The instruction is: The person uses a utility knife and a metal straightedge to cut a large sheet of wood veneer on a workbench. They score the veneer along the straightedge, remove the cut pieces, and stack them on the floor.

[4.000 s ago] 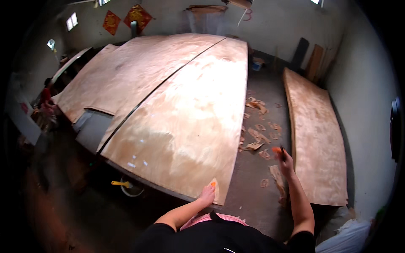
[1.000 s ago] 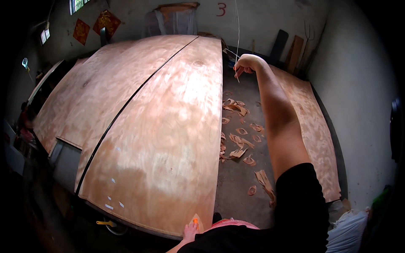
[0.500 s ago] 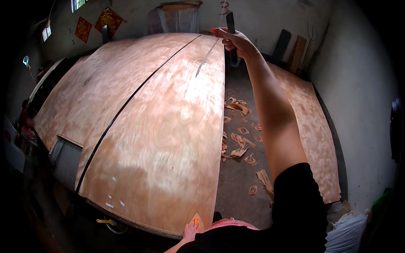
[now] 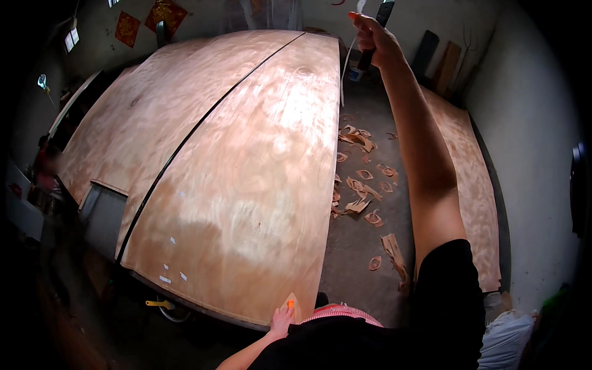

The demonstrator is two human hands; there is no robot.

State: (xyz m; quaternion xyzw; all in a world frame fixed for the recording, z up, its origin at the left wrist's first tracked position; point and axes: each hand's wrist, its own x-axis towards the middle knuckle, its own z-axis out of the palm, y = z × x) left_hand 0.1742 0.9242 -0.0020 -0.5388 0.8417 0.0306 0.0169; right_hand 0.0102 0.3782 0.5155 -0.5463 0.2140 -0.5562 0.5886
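Note:
My right hand (image 4: 377, 42) is raised at the top, past the far right corner of a large wood veneer sheet (image 4: 246, 160). Its fingers are closed round a long, flat dark tool (image 4: 365, 60), perhaps a knife. A thin whitish strip (image 4: 343, 86) hangs below this hand, with a pale piece above it. One fingertip wears an orange cover (image 4: 353, 15). At the sheet's near right corner, my left hand (image 4: 282, 322) lies with its fingers stretched onto a pointed veneer patch (image 4: 291, 298). An orange cover (image 4: 290, 304) is on one of its fingers.
A black strip (image 4: 185, 137) crosses the sheet lengthwise. Veneer scraps (image 4: 357, 203) litter the floor to its right. Another veneer sheet (image 4: 472, 197) lies along the right wall. A yellow-handled tool (image 4: 160, 304) is below the near edge. Boards (image 4: 446, 66) lean at the back.
My right hand has gone up and to the right with the dark tool, and the whitish strip now hangs past the sheet's edge. My left hand stays on the patch. The view has shifted slightly.

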